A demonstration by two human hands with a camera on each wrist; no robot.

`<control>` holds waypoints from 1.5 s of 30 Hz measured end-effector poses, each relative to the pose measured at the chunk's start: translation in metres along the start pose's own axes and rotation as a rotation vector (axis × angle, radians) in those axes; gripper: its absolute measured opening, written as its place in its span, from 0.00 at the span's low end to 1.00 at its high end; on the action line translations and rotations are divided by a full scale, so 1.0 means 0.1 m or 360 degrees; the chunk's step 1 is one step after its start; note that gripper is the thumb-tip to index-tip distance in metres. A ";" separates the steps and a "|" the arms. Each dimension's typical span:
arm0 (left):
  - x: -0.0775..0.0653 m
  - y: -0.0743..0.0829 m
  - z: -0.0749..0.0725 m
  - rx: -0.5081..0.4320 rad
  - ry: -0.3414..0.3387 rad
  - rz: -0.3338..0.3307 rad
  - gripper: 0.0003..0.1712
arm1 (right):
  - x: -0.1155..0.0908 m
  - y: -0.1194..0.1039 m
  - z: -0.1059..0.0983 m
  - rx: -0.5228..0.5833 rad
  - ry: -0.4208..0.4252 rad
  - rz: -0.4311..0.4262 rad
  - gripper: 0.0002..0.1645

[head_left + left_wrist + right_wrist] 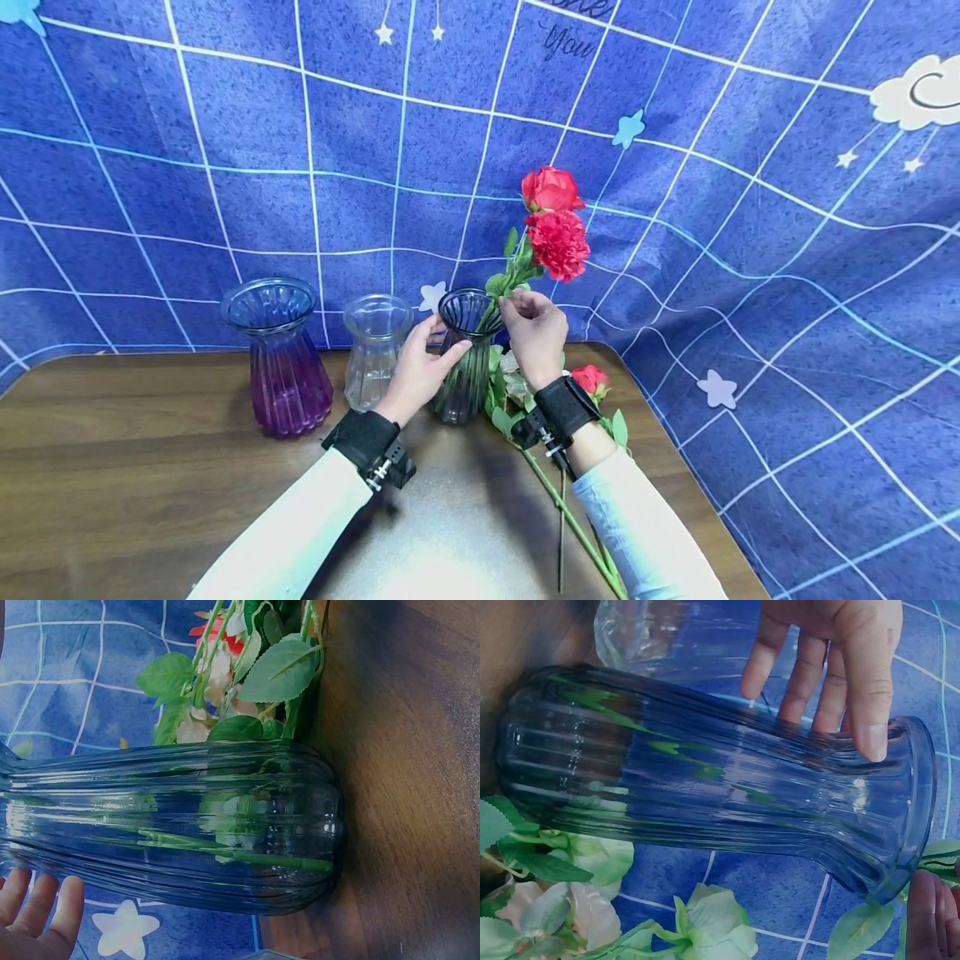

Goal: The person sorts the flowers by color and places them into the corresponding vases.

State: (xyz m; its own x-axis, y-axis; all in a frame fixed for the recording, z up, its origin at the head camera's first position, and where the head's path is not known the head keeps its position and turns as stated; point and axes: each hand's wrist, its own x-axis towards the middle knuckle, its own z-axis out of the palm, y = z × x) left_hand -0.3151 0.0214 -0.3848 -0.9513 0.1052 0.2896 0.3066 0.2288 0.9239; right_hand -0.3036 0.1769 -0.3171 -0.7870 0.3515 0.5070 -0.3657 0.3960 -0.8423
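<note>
Sleeves [292, 533] foremost, right hand [537, 332] pinches flowers [557, 243] in gray vase [465, 379].

Head view bright, mostly sharp; blown-out glare on the table [438, 575] at bottom centre, soft shadows beside both sleeves [296, 529]. Wide-angle stretch toward the edges. Both wrist views dimmer, bluish, softer; streaky highlights on the glass vase [217, 825]. Can't pin the light source.
</note>
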 end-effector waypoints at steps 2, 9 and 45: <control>0.01 0.00 0.00 0.0002 0.0004 0.0007 0.41 | 0.01 -0.01 -0.01 0.0021 0.0004 0.0003 0.12; 0.02 -0.01 0.01 0.0015 0.0007 0.0017 0.40 | 0.01 -0.04 -0.03 0.0033 -0.0027 0.0072 0.13; 0.00 0.01 0.03 -0.0017 0.0054 0.0030 0.39 | 0.01 0.18 -0.14 -0.0284 -0.0192 0.0120 0.12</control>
State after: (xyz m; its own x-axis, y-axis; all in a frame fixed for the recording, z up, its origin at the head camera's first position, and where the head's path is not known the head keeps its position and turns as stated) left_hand -0.3149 0.0246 -0.3851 -0.9459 0.0766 0.3152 0.3243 0.2166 0.9208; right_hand -0.3043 0.1967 -0.3293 -0.8665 0.2860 0.4092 -0.2183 0.5200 -0.8258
